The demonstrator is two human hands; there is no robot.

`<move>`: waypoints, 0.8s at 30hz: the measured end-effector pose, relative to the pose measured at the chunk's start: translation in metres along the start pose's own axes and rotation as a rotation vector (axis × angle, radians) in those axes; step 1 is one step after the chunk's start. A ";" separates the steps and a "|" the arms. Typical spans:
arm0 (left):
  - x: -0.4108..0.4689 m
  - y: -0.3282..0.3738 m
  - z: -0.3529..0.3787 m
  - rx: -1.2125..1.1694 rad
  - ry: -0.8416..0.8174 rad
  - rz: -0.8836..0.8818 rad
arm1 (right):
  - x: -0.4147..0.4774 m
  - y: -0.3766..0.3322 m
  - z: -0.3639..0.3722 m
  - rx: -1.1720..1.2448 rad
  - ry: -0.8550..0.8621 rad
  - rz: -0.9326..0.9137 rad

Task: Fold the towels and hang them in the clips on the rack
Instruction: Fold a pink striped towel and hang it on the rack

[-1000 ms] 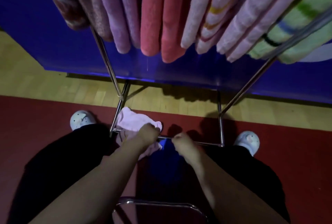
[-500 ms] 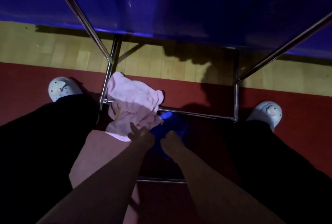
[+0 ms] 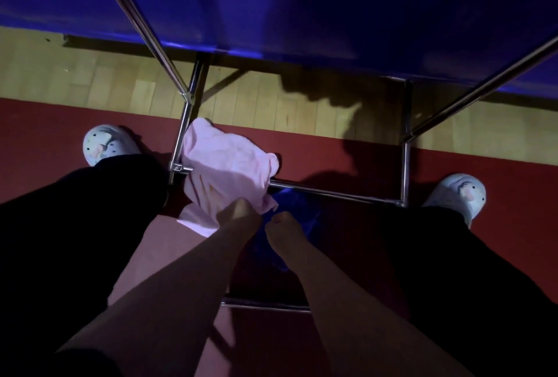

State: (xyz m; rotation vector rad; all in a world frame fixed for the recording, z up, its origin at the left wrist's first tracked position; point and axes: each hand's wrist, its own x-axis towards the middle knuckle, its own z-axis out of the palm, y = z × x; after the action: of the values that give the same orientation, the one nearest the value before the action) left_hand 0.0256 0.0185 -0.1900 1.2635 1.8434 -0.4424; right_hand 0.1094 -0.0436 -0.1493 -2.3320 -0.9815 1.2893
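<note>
touching near edge of pink towel (image 3: 229,165), left hand (image 3: 240,210), right hand (image 3: 283,225) possibly curled

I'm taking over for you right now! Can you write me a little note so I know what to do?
The left hand is on the pink towel, the right hand on a blue cloth; grips too dim to tell. The pink towel lies crumpled over the rack's low bar. Neither is folded. To do: fold both, clip them up; clips out of view.
</note>
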 end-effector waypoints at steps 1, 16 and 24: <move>-0.005 0.002 0.005 -0.049 -0.007 0.052 | -0.004 -0.006 -0.006 0.068 -0.098 0.041; -0.210 0.060 -0.138 -0.883 -0.010 0.397 | -0.108 -0.111 -0.117 0.896 -0.096 0.000; -0.362 0.052 -0.240 -1.494 -0.197 0.692 | -0.231 -0.137 -0.163 0.682 -0.142 -0.487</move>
State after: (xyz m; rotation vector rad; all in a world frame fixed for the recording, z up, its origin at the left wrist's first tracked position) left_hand 0.0180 -0.0105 0.2465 0.5994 0.9270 0.9964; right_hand 0.1029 -0.0940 0.1607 -1.4062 -0.8874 1.3184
